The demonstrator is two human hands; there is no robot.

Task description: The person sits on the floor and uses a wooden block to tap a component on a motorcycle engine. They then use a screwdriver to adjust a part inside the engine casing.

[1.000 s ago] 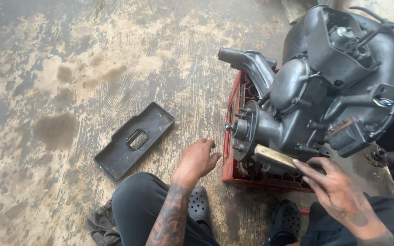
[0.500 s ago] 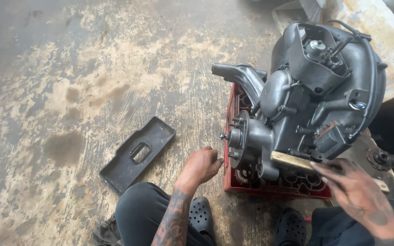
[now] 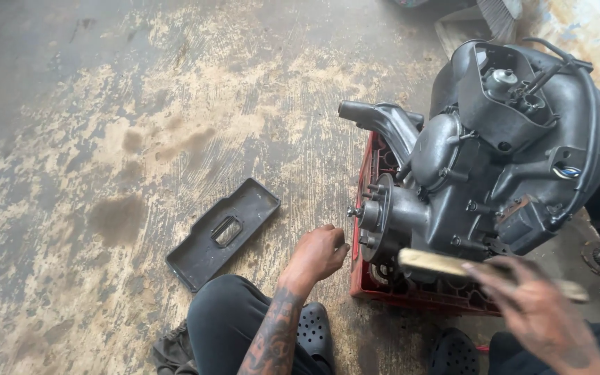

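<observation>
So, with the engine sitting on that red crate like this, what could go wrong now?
1. The dark engine block is much larger than the red plastic crate and overhangs it, so it may tip.
2. The left hand is close to the studded hub; a slip could pinch fingers.
3. The right hand holds a flat wooden piece, blurred; it may strike the hub area or the other hand.

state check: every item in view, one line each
engine: dark, grimy, resting on the crate, hub end toward the person
red crate: on the floor, under the engine
black tray: flat on the floor, apart from the crate
wooden stick: held level in front of the engine, blurred
left hand: loosely closed beside the hub, holding nothing visible
right hand: grip closed on the stick
</observation>
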